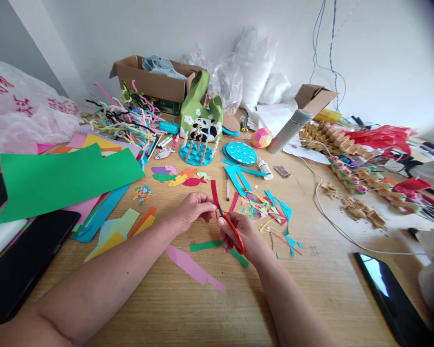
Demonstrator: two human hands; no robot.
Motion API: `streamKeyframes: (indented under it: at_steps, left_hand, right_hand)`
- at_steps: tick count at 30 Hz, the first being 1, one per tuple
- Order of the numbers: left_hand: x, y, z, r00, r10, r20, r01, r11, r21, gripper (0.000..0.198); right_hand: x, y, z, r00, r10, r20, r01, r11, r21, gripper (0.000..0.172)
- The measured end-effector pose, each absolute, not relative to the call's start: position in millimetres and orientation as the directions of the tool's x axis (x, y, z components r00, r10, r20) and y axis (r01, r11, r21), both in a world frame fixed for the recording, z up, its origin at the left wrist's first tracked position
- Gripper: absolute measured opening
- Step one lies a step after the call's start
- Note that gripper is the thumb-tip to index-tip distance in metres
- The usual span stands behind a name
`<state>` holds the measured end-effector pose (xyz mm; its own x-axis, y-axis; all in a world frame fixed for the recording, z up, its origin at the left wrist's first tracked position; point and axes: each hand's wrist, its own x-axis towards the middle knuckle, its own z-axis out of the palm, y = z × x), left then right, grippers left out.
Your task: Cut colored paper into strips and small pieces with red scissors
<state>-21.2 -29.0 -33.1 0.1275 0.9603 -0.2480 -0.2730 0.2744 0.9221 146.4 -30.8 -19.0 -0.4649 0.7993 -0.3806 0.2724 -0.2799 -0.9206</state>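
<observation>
My right hand (244, 236) grips red-handled scissors (235, 233), their blades pointing up and to the left. Pinched at the fingertips, my left hand (197, 212) holds a narrow dark red paper strip (214, 192) upright at the blades. Whether the blades are parted is too small to tell. Beneath my hands lie a green paper strip (205, 246) and a pink paper piece (193, 265). Just beyond are several colourful paper fish (179, 180). A heap of paper scraps (262, 207) lies to the right of my hands, and a pen (227, 187) lies behind them.
Coloured paper sheets (68, 180) and a dark device (32, 260) lie left. Behind stand a green panda bag (201, 115), a cardboard box (152, 79) and a metal flask (290, 131). A white cable (323, 207) crosses the right side near a phone (386, 294).
</observation>
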Motion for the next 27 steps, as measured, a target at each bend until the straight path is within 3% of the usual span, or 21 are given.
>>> streamKeyframes:
  at_steps: [27]
  left_hand:
    - [-21.8, -27.9, -33.2, 0.103, 0.958, -0.269, -0.315, 0.288, 0.905, 0.015]
  right_hand:
    - [148.6, -30.3, -23.2, -0.468, 0.799, -0.378, 0.278, -0.273, -0.921, 0.048]
